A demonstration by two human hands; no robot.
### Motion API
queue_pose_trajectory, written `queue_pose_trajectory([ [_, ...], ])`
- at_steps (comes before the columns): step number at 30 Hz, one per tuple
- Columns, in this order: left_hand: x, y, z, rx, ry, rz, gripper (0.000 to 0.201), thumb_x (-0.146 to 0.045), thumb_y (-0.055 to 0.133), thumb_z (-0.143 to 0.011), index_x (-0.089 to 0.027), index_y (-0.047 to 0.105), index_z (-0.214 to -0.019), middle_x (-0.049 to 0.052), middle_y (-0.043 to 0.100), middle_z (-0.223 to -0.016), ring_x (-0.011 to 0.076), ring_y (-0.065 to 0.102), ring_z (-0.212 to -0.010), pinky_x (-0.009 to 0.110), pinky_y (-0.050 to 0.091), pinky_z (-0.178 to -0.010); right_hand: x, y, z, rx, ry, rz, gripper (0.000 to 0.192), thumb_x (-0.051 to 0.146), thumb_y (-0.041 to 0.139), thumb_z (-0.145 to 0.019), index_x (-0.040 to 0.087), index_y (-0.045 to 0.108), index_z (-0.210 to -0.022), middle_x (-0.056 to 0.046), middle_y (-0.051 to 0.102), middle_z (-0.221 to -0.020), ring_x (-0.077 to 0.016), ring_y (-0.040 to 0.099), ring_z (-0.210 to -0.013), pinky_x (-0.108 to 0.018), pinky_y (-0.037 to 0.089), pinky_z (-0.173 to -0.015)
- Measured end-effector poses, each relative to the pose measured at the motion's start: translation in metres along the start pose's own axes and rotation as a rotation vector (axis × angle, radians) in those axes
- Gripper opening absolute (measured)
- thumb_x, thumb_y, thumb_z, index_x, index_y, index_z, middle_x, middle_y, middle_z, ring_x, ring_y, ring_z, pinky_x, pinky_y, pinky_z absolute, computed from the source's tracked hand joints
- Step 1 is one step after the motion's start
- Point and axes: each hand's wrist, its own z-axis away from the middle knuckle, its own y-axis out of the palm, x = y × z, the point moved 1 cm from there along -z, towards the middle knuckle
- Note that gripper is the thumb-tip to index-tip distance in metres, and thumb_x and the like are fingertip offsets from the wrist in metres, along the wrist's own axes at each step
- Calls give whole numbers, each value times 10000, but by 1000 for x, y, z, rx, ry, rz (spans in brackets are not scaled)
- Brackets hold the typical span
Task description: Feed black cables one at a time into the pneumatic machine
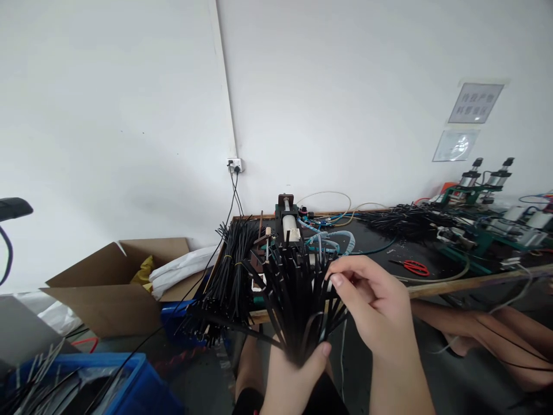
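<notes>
Strip bundle (298, 294) in left hand (294, 374): black, plain. Bigger bundle (231, 271) left of hands: black, yellow tie. Scissors (412, 267) right of right hand (375, 305): red handles. Tub (129, 386) lower left: blue. Box (112, 288) far left: brown cardboard, yellow bag inside. Hoses (332, 236) past hands: pale blue. Benchtop (380, 242): black, wood edge. Machines (475, 190) far right: green frames. Wall (345, 86): white.

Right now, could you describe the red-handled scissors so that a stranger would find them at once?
Start at the dark workbench along the white wall. To the right of the person's right hand and of the fanned bunch of black strips held in the left hand, the red-handled scissors lie flat near the bench's front edge. They are the only red thing there.
</notes>
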Motion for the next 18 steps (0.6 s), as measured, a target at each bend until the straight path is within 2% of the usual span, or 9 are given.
queue_pose_trajectory([
  [3,1,1,2,-21,-8,1,415,-433,925,-657,-187,825,-976,116,830,-948,369,801,-946,487,673,-904,-3,7,-4,-87,26,-37,87,233,687,-992,239,773,-978,-20,750,-859,-168,660,-718,-264,522,-621],
  [6,2,0,4,-60,-23,15,441,-458,937,-646,-190,812,-972,111,817,-914,356,793,-910,479,676,-874,2,12,-5,-92,55,-25,102,254,664,-1009,238,764,-1004,-38,763,-904,-192,682,-776,-298,535,-659],
  [8,2,-2,5,-43,-46,34,433,-484,937,-664,-191,800,-953,97,791,-831,330,781,-820,451,682,-788,7,13,2,-119,41,57,151,251,680,-993,248,756,-1123,-57,757,-981,-206,673,-793,-335,542,-688],
  [9,1,-4,4,-23,-68,49,429,-497,933,-682,-188,792,-944,87,770,-779,308,766,-751,426,677,-720,9,12,10,-187,7,109,224,242,704,-970,253,746,-1190,-73,747,-1039,-219,670,-811,-360,546,-706],
  [11,-3,-8,2,29,-121,93,430,-516,916,-725,-168,774,-933,63,718,-681,250,703,-601,362,630,-580,9,9,31,-442,-121,207,303,231,742,-924,259,744,-1226,-102,717,-1100,-256,665,-844,-409,551,-720],
  [13,-9,-10,0,82,-152,155,454,-532,906,-748,-140,753,-920,36,660,-601,180,603,-486,295,538,-476,0,7,57,-730,-246,256,125,268,702,-941,255,772,-1044,-106,695,-964,-290,663,-802,-433,544,-664],
  [14,-13,-10,-1,100,-153,190,468,-539,908,-748,-131,742,-908,21,630,-571,149,553,-453,265,487,-446,-7,8,67,-743,-227,245,131,311,656,-971,247,769,-988,-105,681,-897,-305,671,-785,-441,552,-638],
  [15,-16,-9,-2,121,-149,225,478,-543,911,-746,-126,732,-898,8,606,-552,125,513,-436,242,442,-429,-14,10,75,-683,-177,210,204,364,614,-995,235,766,-955,-100,673,-843,-307,678,-761,-432,559,-611],
  [18,-22,-7,-4,207,-117,314,493,-543,912,-748,-122,732,-930,-6,595,-552,94,463,-423,213,371,-413,-27,24,84,-194,132,2,414,515,505,-1050,206,777,-1012,-79,702,-795,-269,692,-690,-366,576,-551],
])
